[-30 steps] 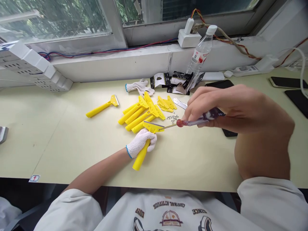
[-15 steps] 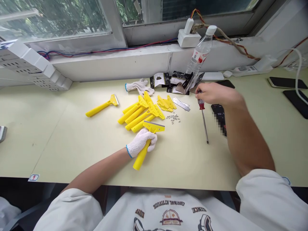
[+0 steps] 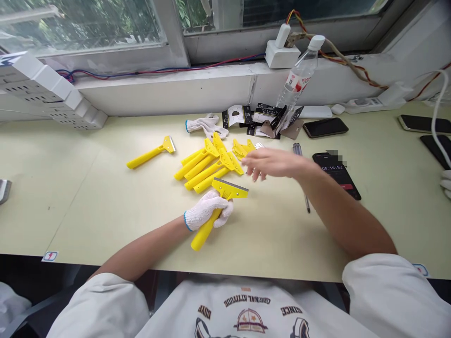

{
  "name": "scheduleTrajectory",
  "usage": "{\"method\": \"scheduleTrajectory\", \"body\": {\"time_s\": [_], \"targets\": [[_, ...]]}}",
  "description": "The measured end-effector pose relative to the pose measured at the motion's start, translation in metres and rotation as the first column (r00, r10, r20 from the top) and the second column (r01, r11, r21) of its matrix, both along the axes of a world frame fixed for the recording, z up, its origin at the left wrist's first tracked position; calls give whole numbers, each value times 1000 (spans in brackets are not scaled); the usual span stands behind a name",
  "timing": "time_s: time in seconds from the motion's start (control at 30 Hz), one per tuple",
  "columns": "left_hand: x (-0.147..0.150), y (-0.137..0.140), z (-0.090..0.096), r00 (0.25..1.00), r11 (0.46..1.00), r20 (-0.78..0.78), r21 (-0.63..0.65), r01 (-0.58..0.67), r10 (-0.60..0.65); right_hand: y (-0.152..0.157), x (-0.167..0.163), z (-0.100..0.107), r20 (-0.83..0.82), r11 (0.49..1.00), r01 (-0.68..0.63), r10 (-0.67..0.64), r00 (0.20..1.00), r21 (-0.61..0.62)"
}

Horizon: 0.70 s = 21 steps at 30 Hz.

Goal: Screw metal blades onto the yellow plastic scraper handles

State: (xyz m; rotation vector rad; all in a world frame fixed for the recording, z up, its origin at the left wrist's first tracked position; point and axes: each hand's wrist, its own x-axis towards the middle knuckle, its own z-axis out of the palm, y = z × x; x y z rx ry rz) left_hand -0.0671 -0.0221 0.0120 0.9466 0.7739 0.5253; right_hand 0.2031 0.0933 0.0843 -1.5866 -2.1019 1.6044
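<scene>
My left hand (image 3: 208, 210), in a white knit glove, is wrapped round the neck of a yellow scraper (image 3: 229, 188) with a metal blade along its head. Bare and with its fingers stretched out, my right hand (image 3: 271, 162) hovers over the small screws, holding nothing. It hides most of the screws and part of the metal blades (image 3: 260, 145). Just beyond its fingertips lie loose yellow head plates (image 3: 242, 148). Several yellow handles with heads (image 3: 202, 171) are bunched left of these. A screwdriver (image 3: 298, 150) rests on the table, partly covered by my right forearm.
Another yellow scraper (image 3: 150, 155) lies at the left. Behind the handles are a white glove (image 3: 206, 125), black cardboard packaging (image 3: 266, 115) and a plastic bottle (image 3: 299, 75). Phones, one showing a timer (image 3: 336, 171), lie at the right. White boxes (image 3: 52, 91) stand at the far left.
My right hand has let go of the screwdriver, now lying on the table, and moved left over the screws. My left hand still holds the scraper, its head turned slightly.
</scene>
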Motion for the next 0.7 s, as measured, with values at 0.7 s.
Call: {"method": "scheduleTrajectory", "body": {"time_s": [0.7], "targets": [[7, 9, 14, 998, 1000, -69, 8, 5, -5, -10, -45, -60, -482, 731, -263, -102, 870, -629]]}}
